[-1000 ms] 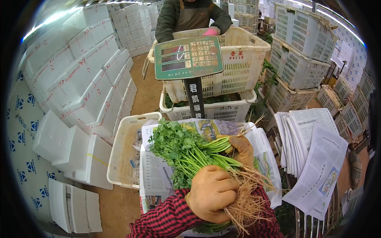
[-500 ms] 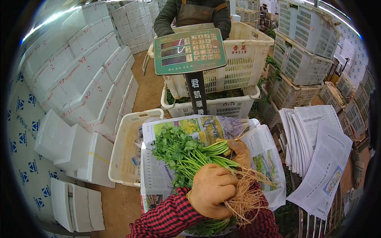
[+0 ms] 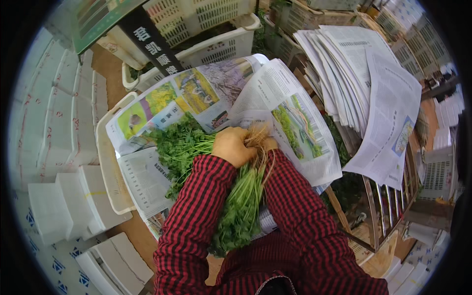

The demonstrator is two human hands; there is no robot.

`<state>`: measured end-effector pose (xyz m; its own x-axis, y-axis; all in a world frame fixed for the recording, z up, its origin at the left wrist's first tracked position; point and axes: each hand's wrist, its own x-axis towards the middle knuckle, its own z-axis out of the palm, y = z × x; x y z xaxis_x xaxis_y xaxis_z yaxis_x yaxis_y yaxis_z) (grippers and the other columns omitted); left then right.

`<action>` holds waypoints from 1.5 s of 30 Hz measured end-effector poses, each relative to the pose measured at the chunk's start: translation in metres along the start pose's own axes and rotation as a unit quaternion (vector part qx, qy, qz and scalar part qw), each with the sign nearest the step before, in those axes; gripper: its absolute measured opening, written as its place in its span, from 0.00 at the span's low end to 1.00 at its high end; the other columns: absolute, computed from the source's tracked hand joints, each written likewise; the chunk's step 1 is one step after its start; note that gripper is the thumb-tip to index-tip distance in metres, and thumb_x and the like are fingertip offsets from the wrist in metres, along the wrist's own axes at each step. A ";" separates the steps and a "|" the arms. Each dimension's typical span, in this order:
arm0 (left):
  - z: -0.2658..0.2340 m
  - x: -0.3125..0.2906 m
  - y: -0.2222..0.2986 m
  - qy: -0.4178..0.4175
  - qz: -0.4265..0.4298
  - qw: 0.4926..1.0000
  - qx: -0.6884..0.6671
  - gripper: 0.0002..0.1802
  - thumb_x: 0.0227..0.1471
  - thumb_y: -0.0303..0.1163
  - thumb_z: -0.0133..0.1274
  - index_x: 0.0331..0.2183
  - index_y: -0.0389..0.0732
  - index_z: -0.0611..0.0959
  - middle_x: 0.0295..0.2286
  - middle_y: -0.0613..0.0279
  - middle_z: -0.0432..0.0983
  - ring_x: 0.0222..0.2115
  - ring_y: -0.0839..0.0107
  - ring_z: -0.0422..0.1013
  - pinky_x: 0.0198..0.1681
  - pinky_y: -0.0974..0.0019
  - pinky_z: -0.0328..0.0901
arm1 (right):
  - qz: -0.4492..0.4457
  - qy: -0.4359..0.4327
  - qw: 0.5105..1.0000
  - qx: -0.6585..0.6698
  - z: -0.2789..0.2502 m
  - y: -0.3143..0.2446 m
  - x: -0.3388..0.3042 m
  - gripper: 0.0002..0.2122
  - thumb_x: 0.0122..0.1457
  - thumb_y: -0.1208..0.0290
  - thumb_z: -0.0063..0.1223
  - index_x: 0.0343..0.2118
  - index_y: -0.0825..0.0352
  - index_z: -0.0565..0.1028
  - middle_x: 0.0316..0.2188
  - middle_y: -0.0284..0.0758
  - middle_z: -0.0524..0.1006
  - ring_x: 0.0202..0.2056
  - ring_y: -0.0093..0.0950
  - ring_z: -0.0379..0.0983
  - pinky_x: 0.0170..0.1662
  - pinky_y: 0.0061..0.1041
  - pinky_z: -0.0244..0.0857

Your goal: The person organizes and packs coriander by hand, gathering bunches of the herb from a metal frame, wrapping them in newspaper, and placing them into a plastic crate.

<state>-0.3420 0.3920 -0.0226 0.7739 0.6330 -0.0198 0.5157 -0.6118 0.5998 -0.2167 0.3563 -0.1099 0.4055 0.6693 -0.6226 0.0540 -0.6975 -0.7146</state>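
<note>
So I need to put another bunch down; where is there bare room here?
Free: the newspaper sheets beyond the left hand, and the spread page right of the roots. Crowded: the herb bunches by the hands, the paper stack at right.

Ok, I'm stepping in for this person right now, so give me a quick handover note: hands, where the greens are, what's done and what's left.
Left hand: closed around the root ends of the leafy herb bunches.
Right hand: mostly hidden behind the roots; it seems to grip them too, but I cannot tell.
Greens: one bunch lies leaves-left on the spread newspaper over a white crate; another hangs leaves-down toward the body.
Done: newspaper spread, greens gathered at the roots.
Left: greens are not wrapped yet. Spare newspaper stack is to the right.
</note>
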 end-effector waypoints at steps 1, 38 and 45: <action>0.021 0.006 -0.012 -0.045 -0.036 0.998 0.002 0.16 0.41 0.40 0.64 0.31 0.38 0.86 0.32 0.48 0.80 0.38 0.47 0.75 0.45 0.47 0.69 | 0.033 0.012 0.998 -0.044 -0.005 0.010 0.009 0.25 0.64 0.52 0.49 0.51 0.73 0.78 0.43 0.47 0.81 0.45 0.42 0.78 0.49 0.38 0.72; 0.057 -0.098 0.216 -0.198 0.280 0.919 0.195 0.22 0.57 0.33 0.56 0.53 0.38 0.81 0.44 0.48 0.82 0.39 0.57 0.79 0.44 0.58 0.73 | -0.084 0.553 0.734 0.386 -0.122 0.373 -0.508 0.15 0.69 0.80 0.45 0.56 0.73 0.75 0.46 0.41 0.83 0.50 0.25 0.79 0.55 0.23 0.71; 0.298 -0.253 0.451 -0.428 0.558 0.696 -0.145 0.21 0.48 0.23 0.57 0.47 0.35 0.83 0.41 0.48 0.82 0.45 0.46 0.77 0.56 0.46 0.67 | 0.170 0.701 0.400 0.566 -0.092 0.600 -0.610 0.13 0.70 0.77 0.45 0.55 0.71 0.75 0.44 0.42 0.82 0.43 0.32 0.81 0.52 0.31 0.76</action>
<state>-0.1957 -0.1852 0.0150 0.6326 -0.7501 0.1931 -0.5826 -0.2966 0.7567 -0.3477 -0.4945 -0.1295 0.3695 -0.7690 -0.5216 -0.3480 0.4059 -0.8450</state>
